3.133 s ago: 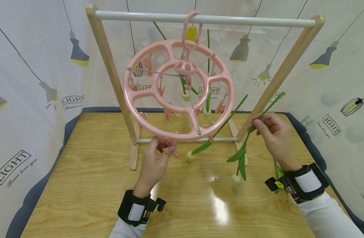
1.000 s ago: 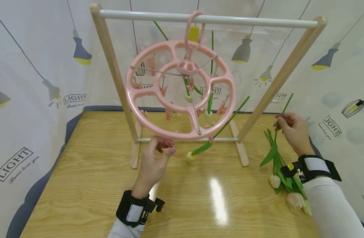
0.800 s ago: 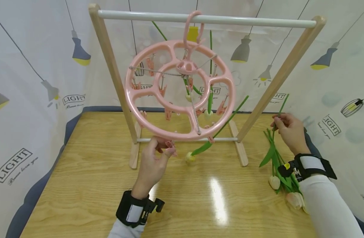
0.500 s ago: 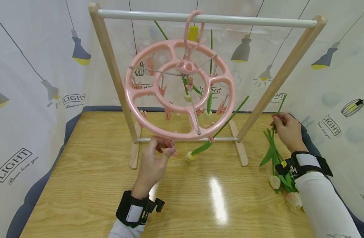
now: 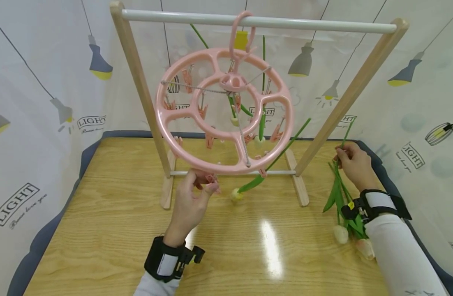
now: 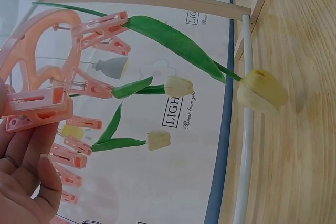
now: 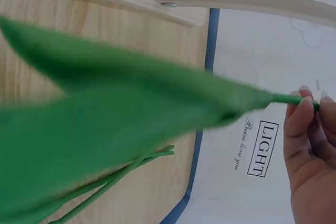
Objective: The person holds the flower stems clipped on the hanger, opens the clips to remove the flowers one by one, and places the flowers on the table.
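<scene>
A round pink clip hanger point(image 5: 219, 167) hangs by its hook. At its front rim my left hand point(image 5: 189, 201) pinches a pink clothespin point(image 6: 39, 103); no stem shows in it in the left wrist view. Clipped head-down on the hanger are a yellowish tulip point(image 6: 260, 90) and two paler tulips behind. At the right, my right hand point(image 5: 356, 166) holds a white tulip point(image 5: 340, 234) by its stem, between thumb and fingers, with the bloom pointing down. Its leaf point(image 7: 105, 93) fills much of the right wrist view. Part of the other tulips point(image 5: 365, 248) lies hidden under my right forearm.
The hanger's hook sits over the white bar point(image 5: 315, 24) of a rack with wooden posts point(image 5: 352, 94). Rack feet point(image 5: 297, 189) stand on the wooden table point(image 5: 112, 238). Lamp-printed cloth point(image 5: 34, 135) encloses the back and sides.
Since about three seconds ago my right hand has carried the white tulip from beside the rack post rightward to the loose tulips, lately drifting slightly left. My left hand keeps its place on the clothespin.
</scene>
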Demonstrator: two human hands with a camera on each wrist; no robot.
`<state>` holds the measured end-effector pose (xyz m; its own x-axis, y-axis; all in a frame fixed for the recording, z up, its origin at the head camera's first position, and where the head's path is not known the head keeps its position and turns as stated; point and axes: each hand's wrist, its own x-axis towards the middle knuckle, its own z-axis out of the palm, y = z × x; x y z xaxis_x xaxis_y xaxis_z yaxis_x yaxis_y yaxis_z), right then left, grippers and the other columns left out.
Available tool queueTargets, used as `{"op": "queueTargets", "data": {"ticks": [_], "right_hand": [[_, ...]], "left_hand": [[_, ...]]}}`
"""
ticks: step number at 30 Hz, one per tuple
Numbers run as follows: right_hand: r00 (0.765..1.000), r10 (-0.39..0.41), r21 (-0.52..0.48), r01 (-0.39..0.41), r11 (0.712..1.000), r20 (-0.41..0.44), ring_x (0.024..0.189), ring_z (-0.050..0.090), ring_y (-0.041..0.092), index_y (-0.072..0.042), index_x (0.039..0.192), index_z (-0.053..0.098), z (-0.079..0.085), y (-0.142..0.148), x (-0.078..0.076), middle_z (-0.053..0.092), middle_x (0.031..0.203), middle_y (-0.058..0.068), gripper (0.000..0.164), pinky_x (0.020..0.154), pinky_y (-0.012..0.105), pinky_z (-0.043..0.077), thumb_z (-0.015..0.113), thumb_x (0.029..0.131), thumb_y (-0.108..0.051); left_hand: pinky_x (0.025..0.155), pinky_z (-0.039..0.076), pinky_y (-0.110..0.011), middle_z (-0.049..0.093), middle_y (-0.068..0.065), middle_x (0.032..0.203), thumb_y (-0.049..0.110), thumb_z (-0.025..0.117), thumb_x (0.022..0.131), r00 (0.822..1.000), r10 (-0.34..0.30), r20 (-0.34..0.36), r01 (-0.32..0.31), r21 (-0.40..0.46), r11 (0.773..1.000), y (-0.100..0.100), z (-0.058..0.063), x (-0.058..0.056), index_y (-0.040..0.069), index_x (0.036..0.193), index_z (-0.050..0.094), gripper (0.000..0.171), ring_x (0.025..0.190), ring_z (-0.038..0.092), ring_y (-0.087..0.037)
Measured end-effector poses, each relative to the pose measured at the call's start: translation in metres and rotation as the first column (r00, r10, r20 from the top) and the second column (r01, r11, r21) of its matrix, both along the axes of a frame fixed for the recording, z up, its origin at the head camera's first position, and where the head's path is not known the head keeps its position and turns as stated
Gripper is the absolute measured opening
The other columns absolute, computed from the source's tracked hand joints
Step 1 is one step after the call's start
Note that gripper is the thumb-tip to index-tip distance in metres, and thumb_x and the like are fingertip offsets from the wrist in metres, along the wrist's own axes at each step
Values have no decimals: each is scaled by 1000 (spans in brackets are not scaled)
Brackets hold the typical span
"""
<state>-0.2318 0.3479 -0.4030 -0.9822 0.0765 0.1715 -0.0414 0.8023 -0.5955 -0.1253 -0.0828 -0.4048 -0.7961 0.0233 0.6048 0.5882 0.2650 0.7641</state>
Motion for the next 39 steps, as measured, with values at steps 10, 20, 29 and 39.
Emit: {"op": "queueTargets", "data": {"ticks": [10, 20, 29, 39], "right_hand": [[995, 47, -14, -46, 999, 85, 62, 49, -4, 12, 125, 53, -15, 2, 0, 63, 100, 28, 38, 56, 17, 44, 38, 108, -18], [952, 109, 8, -116, 993, 286, 100, 61, 41, 16, 135, 40, -24, 5, -1, 55, 121, 38, 44, 75, 36, 52, 43, 103, -13], [921, 121, 61, -154, 986, 371, 91, 58, 44, 19, 139, 33, -34, 4, -1, 53, 113, 39, 48, 73, 46, 50, 44, 100, -6], [926, 78, 223, -170, 960, 369, 75, 62, 42, 23, 143, 18, -51, 2, 1, 58, 104, 43, 57, 59, 42, 48, 43, 100, -4]], "left_hand": [[70, 43, -25, 67, -7, 91, 25, 66, 94, 1000, -8, 2, 8, -2, 1000, 0, 1, 0, 2, 103, 58, 25, 81, 57, -8], [70, 43, -26, 67, -7, 90, 20, 67, 94, 1000, -13, 2, 13, -2, 1000, 0, 0, 0, 3, 103, 58, 22, 80, 57, -9], [71, 43, -26, 66, -7, 91, 17, 68, 93, 1000, -12, 10, 12, -2, 1000, -1, 1, 0, 3, 103, 58, 20, 81, 57, -9], [71, 43, -25, 67, -6, 90, 8, 69, 91, 999, -21, 27, 21, -2, 1000, -1, 0, 1, 3, 104, 57, 18, 80, 57, -8]]}}
